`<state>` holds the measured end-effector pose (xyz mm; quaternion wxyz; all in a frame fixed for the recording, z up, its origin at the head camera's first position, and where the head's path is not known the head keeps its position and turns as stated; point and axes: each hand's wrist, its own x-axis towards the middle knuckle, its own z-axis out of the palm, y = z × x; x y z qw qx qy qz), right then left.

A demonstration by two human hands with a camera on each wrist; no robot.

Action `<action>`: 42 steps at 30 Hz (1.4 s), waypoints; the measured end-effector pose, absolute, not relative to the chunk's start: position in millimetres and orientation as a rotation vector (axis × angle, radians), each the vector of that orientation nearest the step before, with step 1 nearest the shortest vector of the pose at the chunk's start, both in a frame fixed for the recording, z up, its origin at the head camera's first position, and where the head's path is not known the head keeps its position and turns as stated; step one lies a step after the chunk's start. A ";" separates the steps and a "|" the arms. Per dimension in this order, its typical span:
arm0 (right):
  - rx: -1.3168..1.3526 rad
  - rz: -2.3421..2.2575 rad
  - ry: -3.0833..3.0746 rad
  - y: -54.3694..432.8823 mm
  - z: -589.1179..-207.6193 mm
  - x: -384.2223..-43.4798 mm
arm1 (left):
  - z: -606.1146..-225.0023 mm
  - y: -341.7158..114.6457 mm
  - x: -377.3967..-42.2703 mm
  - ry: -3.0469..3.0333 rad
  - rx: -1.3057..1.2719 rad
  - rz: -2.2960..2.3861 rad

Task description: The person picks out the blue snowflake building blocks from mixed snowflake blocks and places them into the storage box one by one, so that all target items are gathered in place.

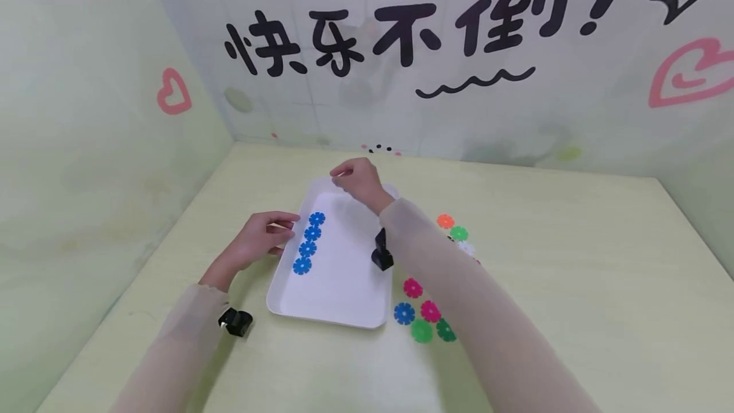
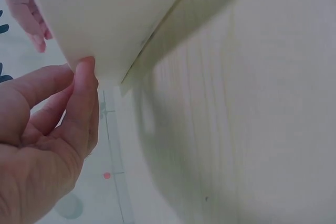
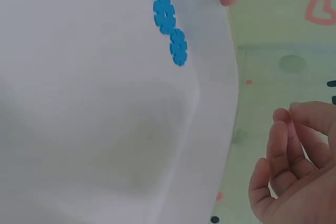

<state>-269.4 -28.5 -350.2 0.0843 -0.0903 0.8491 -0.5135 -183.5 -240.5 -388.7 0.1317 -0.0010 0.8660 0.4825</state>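
Observation:
A white rectangular tray (image 1: 350,253) lies on the table, with a column of blue snowflake discs (image 1: 308,248) along its left side. My left hand (image 1: 266,234) is at the tray's left rim. In the left wrist view its thumb and fingertips pinch the tray edge (image 2: 79,30). Over the tray's far rim hovers my right hand (image 1: 358,178), fingers loosely curled. In the right wrist view the right hand (image 3: 296,166) has its thumb tip against the index fingertip, with nothing seen between them. Part of the blue column (image 3: 165,14) shows there too.
Right of the tray lie loose snowflake discs: blue (image 1: 404,313), pink (image 1: 413,287), light green (image 1: 422,331), dark green (image 1: 445,330) and orange (image 1: 445,221). My right sleeve (image 1: 459,292) hides some of them. A wall with black writing (image 1: 407,30) stands behind the table.

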 end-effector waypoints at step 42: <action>-0.411 -0.957 2.685 183.8 -397.8 -175.4 | -389.8 -240.9 -188.0 2.527 -0.007 1.380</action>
